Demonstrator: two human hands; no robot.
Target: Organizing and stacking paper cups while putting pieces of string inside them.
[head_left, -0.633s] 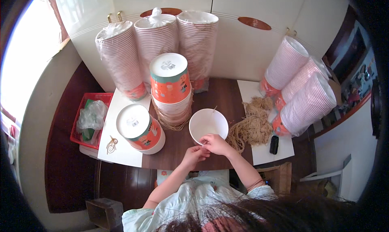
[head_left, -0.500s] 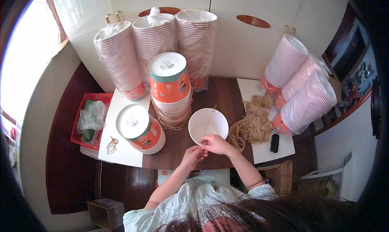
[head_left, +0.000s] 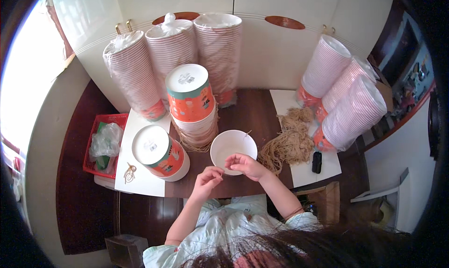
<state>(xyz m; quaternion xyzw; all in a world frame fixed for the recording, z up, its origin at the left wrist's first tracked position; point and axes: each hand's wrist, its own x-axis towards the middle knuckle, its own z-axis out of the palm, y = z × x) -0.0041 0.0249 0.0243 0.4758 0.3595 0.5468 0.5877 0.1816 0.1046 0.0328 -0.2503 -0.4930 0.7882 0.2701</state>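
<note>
A white paper bucket [head_left: 223,146] stands mouth up on the table in front of me. A short end of tan twine [head_left: 247,134] shows at its far right rim. My left hand [head_left: 208,180] is just off the near left rim, thumb and fingers pinched; anything between them is too small to make out. My right hand [head_left: 246,167] is over the near rim with bent fingers drawn together; what they hold, if anything, I cannot tell. Right of the bucket lies a loose heap of tan twine [head_left: 292,144].
Left stand upturned orange printed buckets, one pair [head_left: 170,162] and one taller stack [head_left: 191,102] with twine around it. Bagged bucket stacks rise at the back [head_left: 217,53] and right [head_left: 358,111]. Scissors [head_left: 130,173], a red basket [head_left: 122,120] and a black object [head_left: 317,162] sit around.
My hands have moved apart, the left going left and down. The twine that lay across the bucket's inside now shows only as a short end at the far rim. The view has shifted slightly.
</note>
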